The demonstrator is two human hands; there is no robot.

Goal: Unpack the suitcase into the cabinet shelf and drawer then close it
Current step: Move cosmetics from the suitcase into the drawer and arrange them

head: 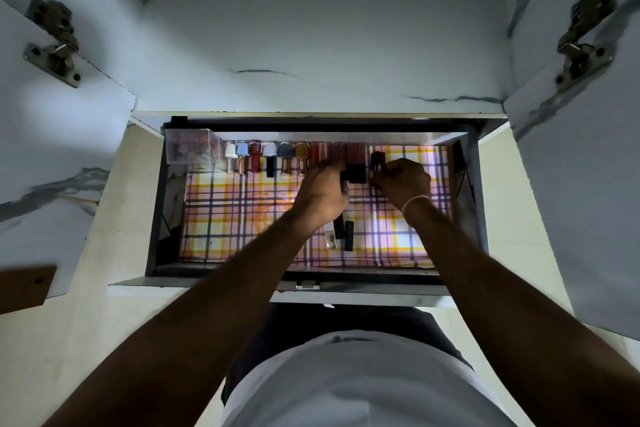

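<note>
I look down into the open cabinet (311,28), its two doors swung wide at left and right, and below it the pulled-out drawer (156,204) fills the middle of my view. A plaid liner (235,218) covers the drawer floor. Along the far wall runs a row of small cosmetic bottles (266,156), with a clear plastic box (188,146) at the far left corner. My left hand (322,194) curls around a dark rectangular item (355,173) at the right end of that row, fingers closed on it. My right hand (403,180) is bunched just beside it, pinching a small dark red piece (378,159); the exact grip I cannot tell. Nearer me, two slim dark tubes (348,236) and a clear one (331,236) lie loose on the liner. The suitcase is out of view.
</note>
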